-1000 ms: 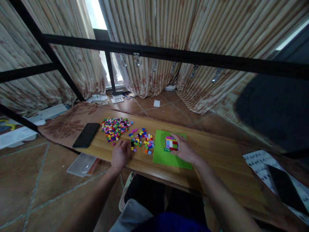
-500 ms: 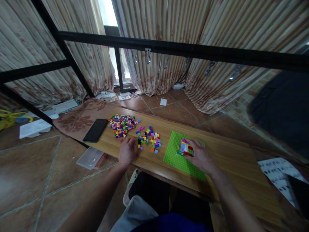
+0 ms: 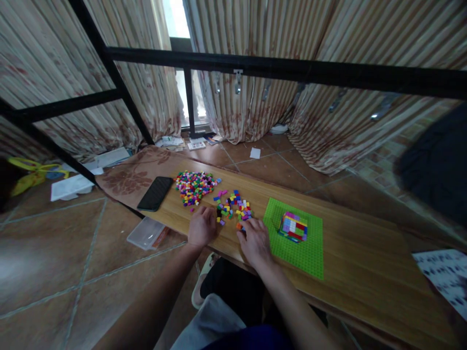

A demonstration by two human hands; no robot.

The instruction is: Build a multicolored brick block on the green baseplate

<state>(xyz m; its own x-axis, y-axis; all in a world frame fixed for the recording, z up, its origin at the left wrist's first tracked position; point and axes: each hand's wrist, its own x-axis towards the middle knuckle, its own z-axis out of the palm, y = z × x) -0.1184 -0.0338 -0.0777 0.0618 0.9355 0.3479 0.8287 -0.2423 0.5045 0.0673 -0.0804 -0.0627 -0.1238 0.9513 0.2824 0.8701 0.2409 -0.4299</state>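
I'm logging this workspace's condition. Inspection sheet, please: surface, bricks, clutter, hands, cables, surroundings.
Surface: brown wood-grain tabletop; patterned brown cloth at its left end.
Bricks: multicoloured plastic brick block on green studded baseplate; large pile and smaller scatter of multicoloured plastic bricks.
Clutter: black rectangular phone.
Hands: left hand beside the smaller scatter, right hand at its near edge; grips unclear.
Cables: nothing seen.
Surroundings: beige striped fabric curtains, black rail.
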